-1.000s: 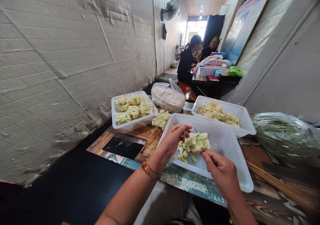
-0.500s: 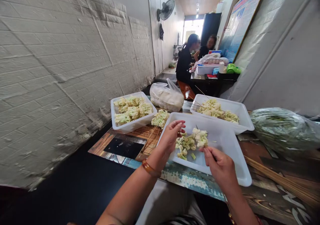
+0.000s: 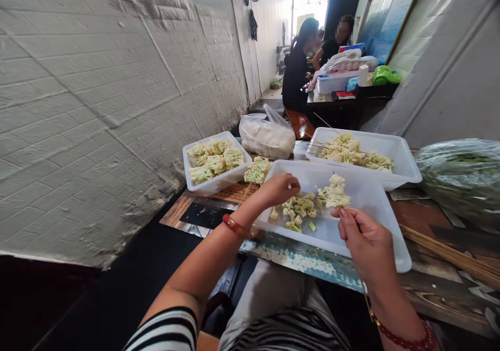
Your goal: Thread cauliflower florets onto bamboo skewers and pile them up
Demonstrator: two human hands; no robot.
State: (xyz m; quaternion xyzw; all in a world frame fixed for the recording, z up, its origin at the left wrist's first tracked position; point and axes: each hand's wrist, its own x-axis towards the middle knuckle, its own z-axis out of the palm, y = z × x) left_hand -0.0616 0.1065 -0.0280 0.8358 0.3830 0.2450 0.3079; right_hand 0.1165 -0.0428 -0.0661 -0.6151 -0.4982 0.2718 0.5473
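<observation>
The right hand (image 3: 367, 239) is grasping a thin skewer of cauliflower (image 3: 334, 192) between thumb and fingers, its stick running down past the wrist. The knobbly, cream-coloured cluster is sitting above the front tray (image 3: 369, 197), with the skewer's slender tip poking out at the top. The left hand (image 3: 282, 188) is hovering over the left part of this tray, its fingers curling inward; a tiny white spot is showing among them, and I cannot tell whether they are pinching anything.

Loose florets (image 3: 300, 205), crumbly and green-stemmed, are lying on the smooth white plastic below. Behind, the left tray (image 3: 219, 184) and the rear tray (image 3: 404, 163) are holding more cauliflower, while another skewered bunch (image 3: 258, 170) is resting on the wood-patterned worktop (image 3: 304, 262). A crinkled clear bag (image 3: 267, 135) is bulging with something white. At right, a glossy bag of greens (image 3: 461, 174) is standing near a bundle of straight sticks (image 3: 449, 252).

The front tray's rounded rim is running close along the worktop's blue, worn near edge. Smooth tray bottom is showing between the florets and the right wall, giving the right hand room sideways; the rear tray is bordering the far rim closely.
</observation>
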